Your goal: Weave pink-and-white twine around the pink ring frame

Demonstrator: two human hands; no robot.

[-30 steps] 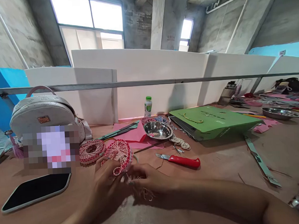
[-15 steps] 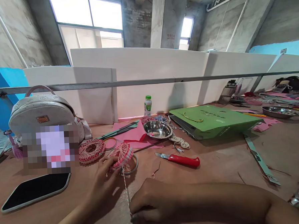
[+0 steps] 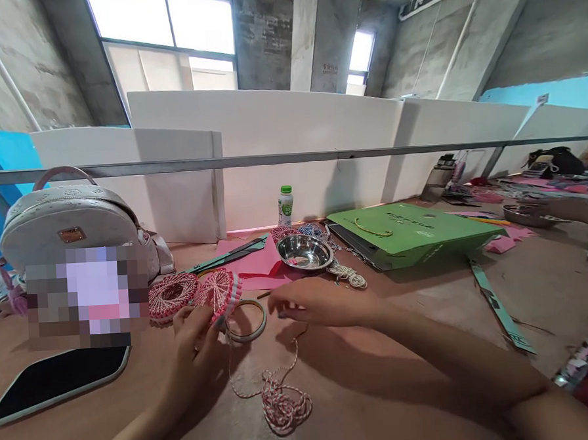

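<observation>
**Left hand [image 3: 195,360] grips pink woven disc [image 3: 218,295]; right hand [image 3: 320,302] is open, empty.**
Loose red-white twine [image 3: 278,401] may tangle if pulled too quick.

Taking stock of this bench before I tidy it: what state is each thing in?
Left hand: gripping a pink-and-white woven disc
Right hand: open, holding nothing
Second woven disc: lying flat
Twine: loosely piled, running up towards the held disc
Narrow hoop: lying flat
Steel bowl: upright
Plastic bottle: upright, capped
Phone: lying flat, screen dark
</observation>
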